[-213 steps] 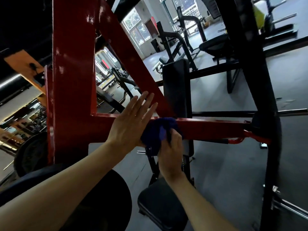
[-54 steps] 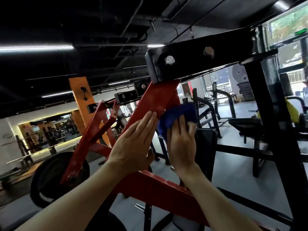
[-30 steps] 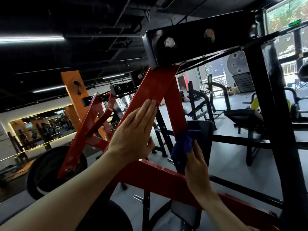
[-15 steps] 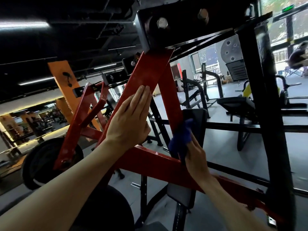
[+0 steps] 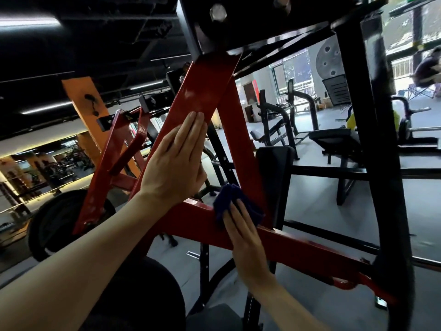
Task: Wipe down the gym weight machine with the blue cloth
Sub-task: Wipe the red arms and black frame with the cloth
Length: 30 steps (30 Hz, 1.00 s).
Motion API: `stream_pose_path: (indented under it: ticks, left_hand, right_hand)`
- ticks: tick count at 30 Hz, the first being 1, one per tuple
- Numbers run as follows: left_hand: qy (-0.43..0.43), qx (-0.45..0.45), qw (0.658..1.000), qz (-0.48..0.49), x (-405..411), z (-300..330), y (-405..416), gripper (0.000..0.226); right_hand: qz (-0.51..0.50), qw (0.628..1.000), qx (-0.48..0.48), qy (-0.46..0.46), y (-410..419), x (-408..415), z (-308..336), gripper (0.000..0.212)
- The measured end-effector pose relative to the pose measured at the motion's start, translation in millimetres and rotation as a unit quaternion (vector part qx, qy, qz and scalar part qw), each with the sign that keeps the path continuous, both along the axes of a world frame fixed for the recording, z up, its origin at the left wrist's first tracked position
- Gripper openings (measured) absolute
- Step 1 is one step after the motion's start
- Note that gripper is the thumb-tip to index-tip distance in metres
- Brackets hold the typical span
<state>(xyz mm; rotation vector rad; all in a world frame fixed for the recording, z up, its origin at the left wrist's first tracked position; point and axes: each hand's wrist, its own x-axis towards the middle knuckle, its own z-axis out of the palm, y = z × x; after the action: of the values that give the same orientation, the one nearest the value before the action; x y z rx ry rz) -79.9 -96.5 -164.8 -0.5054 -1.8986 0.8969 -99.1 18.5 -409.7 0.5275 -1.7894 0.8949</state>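
The weight machine has a red triangular arm (image 5: 205, 91) bolted under a black top beam (image 5: 250, 27). My left hand (image 5: 176, 163) lies flat, fingers together, on the red arm's left diagonal bar. My right hand (image 5: 243, 237) presses the bunched blue cloth (image 5: 229, 199) against the corner where the right diagonal meets the lower red bar (image 5: 310, 249). Part of the cloth is hidden under my fingers.
A black upright post (image 5: 381, 163) stands close on the right. A black back pad (image 5: 274, 173) sits behind the red frame, a black weight plate (image 5: 55, 223) at lower left. Other benches and racks (image 5: 334, 137) fill the floor beyond; a person sits far right (image 5: 427, 68).
My right hand slid the cloth down the right diagonal bar, from near the top joint to the lower corner. My left hand stayed flat on the left diagonal. The view tilted up slightly.
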Motion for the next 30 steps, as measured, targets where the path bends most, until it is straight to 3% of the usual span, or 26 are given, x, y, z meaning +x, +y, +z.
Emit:
stream_pose_path:
  ticks: [4, 9, 12, 15, 18, 20, 22, 24, 26, 27, 30]
  left_hand:
    - [0.003, 0.007, 1.000, -0.001, 0, -1, 0, 0.075]
    - [0.002, 0.003, 1.000, 0.014, 1, -2, 2, 0.076]
    - [0.001, 0.024, 1.000, 0.010, 1, -3, 6, 0.075]
    - [-0.013, 0.064, 0.998, -0.021, -2, -22, 20, 0.077]
    - [-0.090, -0.036, 0.993, -0.062, -7, -64, 41, 0.076]
    - [-0.150, -0.094, 0.980, -0.087, -11, -94, 55, 0.068]
    - [-0.200, -0.109, 0.970, -0.083, -15, -118, 64, 0.066]
    - [-0.239, -0.123, 0.962, -0.047, -20, -135, 70, 0.071]
    - [-0.265, -0.149, 0.953, -0.001, -25, -149, 75, 0.080]
    - [-0.270, -0.165, 0.948, 0.017, -28, -156, 78, 0.084]
    - [-0.260, -0.214, 0.940, 0.050, -34, -178, 93, 0.092]
  right_hand:
    - [-0.036, 0.996, 0.075, -0.043, 62, -4, -72, 0.101]
    - [-0.068, 0.968, -0.086, -0.225, 97, 1, -115, 0.103]
    - [-0.026, 0.968, -0.138, -0.210, 53, 18, -74, 0.087]
    - [0.009, 0.975, -0.139, -0.175, -3, 38, -31, 0.096]
    - [0.035, 0.985, -0.103, -0.134, -11, 39, -36, 0.091]
    - [0.014, 0.979, -0.109, -0.173, 11, 28, -69, 0.088]
    - [-0.028, 0.952, -0.168, -0.255, 44, 19, -105, 0.088]
    - [-0.050, 0.893, -0.261, -0.363, 79, 9, -123, 0.087]
    - [-0.066, 0.844, -0.334, -0.413, 94, -5, -125, 0.088]
    - [-0.077, 0.846, -0.340, -0.404, 89, -7, -120, 0.089]
    - [-0.077, 0.909, -0.259, -0.316, 49, 10, -112, 0.092]
